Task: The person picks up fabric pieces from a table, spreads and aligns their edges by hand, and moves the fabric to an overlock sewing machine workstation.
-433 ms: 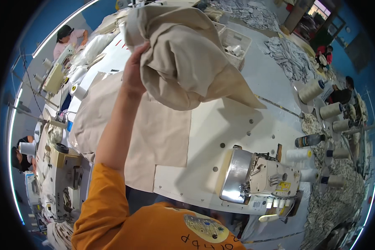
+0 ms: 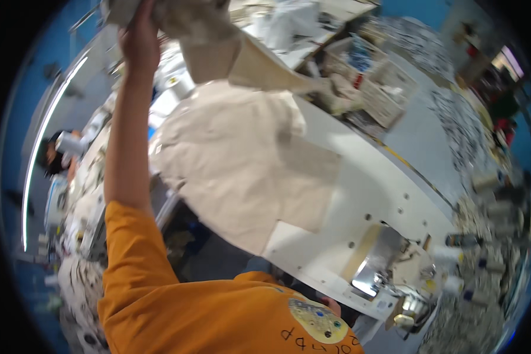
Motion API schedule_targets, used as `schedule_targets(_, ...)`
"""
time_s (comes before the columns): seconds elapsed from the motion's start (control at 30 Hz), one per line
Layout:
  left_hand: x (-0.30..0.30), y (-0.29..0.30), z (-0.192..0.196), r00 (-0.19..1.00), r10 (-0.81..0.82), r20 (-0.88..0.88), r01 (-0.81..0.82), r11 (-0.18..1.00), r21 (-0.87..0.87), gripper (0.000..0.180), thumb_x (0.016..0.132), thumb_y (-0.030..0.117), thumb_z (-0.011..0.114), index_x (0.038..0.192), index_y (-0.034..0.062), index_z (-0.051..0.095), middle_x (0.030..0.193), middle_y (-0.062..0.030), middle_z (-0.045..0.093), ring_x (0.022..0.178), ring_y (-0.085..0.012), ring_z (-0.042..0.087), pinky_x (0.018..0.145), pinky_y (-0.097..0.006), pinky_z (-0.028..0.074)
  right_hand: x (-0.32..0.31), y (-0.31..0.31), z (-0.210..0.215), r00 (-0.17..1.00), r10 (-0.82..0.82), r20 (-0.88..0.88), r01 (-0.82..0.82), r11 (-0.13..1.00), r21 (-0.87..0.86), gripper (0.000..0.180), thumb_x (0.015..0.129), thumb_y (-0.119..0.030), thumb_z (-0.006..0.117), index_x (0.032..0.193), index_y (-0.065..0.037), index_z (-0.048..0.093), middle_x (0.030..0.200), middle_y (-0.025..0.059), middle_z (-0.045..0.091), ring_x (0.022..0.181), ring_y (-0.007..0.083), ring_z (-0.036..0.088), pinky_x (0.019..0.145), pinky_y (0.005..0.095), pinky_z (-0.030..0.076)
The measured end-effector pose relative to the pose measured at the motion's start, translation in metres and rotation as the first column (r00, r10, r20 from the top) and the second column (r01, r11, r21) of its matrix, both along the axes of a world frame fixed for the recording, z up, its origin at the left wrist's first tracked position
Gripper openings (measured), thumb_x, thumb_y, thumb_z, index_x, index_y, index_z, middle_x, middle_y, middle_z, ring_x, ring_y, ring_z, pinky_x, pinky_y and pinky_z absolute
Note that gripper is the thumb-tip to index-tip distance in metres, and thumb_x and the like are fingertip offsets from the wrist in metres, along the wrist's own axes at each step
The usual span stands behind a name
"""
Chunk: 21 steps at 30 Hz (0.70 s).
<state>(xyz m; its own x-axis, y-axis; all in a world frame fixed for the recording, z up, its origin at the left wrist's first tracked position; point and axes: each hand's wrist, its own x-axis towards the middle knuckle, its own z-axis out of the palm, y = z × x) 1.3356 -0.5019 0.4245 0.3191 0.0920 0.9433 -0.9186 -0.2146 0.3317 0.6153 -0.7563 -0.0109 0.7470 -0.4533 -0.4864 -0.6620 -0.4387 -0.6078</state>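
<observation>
Raised at the upper left, my left hand (image 2: 140,44) is closed on a bunched beige fabric piece (image 2: 209,56). The cloth hangs off to the right of the hand, blurred by motion, with a long tail stretching over the table. Below it, a flat beige fabric panel (image 2: 248,159) lies spread on the white table (image 2: 312,259), partly over its near edge. Only a sliver of my right hand (image 2: 332,305) shows beside the orange shirt, low down near the table edge; its fingers are hidden.
An overlock sewing machine (image 2: 413,268) sits on the table at the right, with thread cones (image 2: 448,255) beside it. White plastic baskets (image 2: 386,91) stand at the back. Patterned fabric heaps (image 2: 484,307) lie far right. Another person (image 2: 54,154) is at the left.
My left hand has carried the bunched fabric up and to the left. The view has turned leftward, so the table and machine appear farther right. A sliver of my right hand now shows.
</observation>
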Motion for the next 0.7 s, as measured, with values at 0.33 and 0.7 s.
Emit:
schedule_targets(0.33, 0.009, 0.068, 0.011, 0.832, 0.354, 0.427, -0.525, 0.751, 0.4, 0.035, 0.076, 0.006, 0.063, 0.112, 0.0009, 0.063, 0.109, -0.0223, 0.064, 0.108, -0.0402, 0.058, 0.098, -0.045, 0.044, 0.021, 0.0, 0.004, 0.968, 0.247, 0.053, -0.252, 0.958, 0.135, 0.034, 0.081, -0.019, 0.073, 0.111, -0.003, 0.064, 0.096, 0.0152, 0.069, 0.085, 0.0266, 0.068, 0.075, 0.0328, 0.052)
schedule_targets(0.7, 0.061, 0.23, -0.181, 0.428, 0.903, 0.029, -0.651, 0.286, 0.703, 0.053, 0.08, 0.021, 0.062, 0.131, 0.0116, 0.054, 0.125, -0.0125, 0.062, 0.119, -0.0326, 0.056, 0.097, -0.043, 0.047, 0.052, 0.02, 0.054, 0.989, 0.144, 0.041, -0.139, 0.983, -0.116, 0.021, 0.082, -0.02, 0.073, 0.099, -0.008, 0.066, 0.086, 0.012, 0.068, 0.076, 0.0288, 0.068, 0.067, 0.0362, 0.054)
